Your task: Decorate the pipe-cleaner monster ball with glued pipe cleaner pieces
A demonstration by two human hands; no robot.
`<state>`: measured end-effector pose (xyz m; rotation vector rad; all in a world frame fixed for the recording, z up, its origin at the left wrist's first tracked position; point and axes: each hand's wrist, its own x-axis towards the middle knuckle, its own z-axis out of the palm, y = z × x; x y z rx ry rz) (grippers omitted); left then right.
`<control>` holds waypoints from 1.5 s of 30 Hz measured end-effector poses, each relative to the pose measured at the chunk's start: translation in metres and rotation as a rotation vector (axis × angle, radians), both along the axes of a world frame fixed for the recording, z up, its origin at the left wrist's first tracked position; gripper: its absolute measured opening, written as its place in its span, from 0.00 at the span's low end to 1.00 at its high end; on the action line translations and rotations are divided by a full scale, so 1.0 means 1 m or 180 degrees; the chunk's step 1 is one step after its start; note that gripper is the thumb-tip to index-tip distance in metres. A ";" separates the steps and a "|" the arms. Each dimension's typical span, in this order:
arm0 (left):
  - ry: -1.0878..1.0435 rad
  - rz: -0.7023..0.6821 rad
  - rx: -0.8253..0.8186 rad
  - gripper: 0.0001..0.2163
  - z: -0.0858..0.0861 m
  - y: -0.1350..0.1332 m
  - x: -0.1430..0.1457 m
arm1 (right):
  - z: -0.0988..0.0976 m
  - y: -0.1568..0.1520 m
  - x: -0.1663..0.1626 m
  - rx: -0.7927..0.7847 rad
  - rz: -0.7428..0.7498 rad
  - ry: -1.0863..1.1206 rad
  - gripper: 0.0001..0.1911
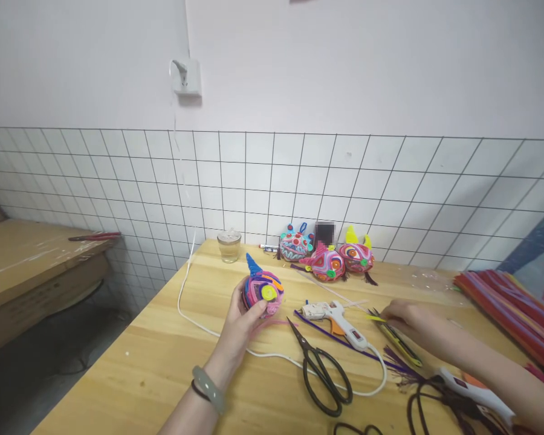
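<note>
My left hand (242,314) is wrapped round a ball-shaped ornament (263,293) covered in coloured fuzzy strips, with a blue horn on top and a yellow coil on its front. The thumb presses against its lower side. On the right, my right hand (405,317) has its fingers pinched together low over the table, and a thin yellow strip (375,318) sticks out from the fingertips. Just under that hand lies a yellow and black utility knife (403,347). A white glue gun (340,317) rests between my hands. Nearer me lie black-handled scissors (321,368).
Three finished-looking ornaments (329,264) stand near the wall, beside a glass of liquid (229,246). A bundle of coloured chenille stems (517,317) lies at right. A second glue gun (476,393) sits below my right arm. A white cord (272,354) crosses the wooden table (158,374).
</note>
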<state>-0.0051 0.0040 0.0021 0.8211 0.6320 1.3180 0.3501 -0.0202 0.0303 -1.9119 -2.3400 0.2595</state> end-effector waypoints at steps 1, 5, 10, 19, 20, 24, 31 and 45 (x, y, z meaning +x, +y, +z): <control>0.0042 0.0032 -0.0013 0.30 -0.003 0.001 0.001 | 0.007 -0.003 -0.005 0.0076 -0.0013 0.0111 0.14; 0.0176 0.0042 0.0091 0.29 -0.013 0.005 0.003 | 0.035 -0.019 -0.049 0.0518 0.0328 0.0611 0.13; 0.0574 -0.0236 0.0380 0.23 -0.009 -0.001 0.004 | 0.057 -0.034 -0.114 0.0963 0.1068 0.0835 0.13; 0.0716 -0.1034 0.0397 0.24 0.002 -0.013 0.006 | 0.043 -0.027 -0.153 0.1653 0.1289 0.0410 0.12; 0.0755 -0.1055 0.0394 0.24 0.001 -0.014 0.006 | 0.041 -0.027 -0.153 0.1714 0.1297 0.0382 0.13; 0.0786 -0.1186 0.0372 0.24 0.000 -0.014 0.006 | 0.035 -0.026 -0.150 0.1864 0.1360 0.0281 0.13; 0.0543 -0.1601 0.0100 0.25 -0.002 -0.017 0.009 | 0.029 -0.022 -0.146 0.1663 0.1567 0.0094 0.16; 0.0464 -0.1915 0.0056 0.25 -0.005 -0.015 0.006 | 0.028 -0.019 -0.144 0.1341 0.1633 0.0107 0.19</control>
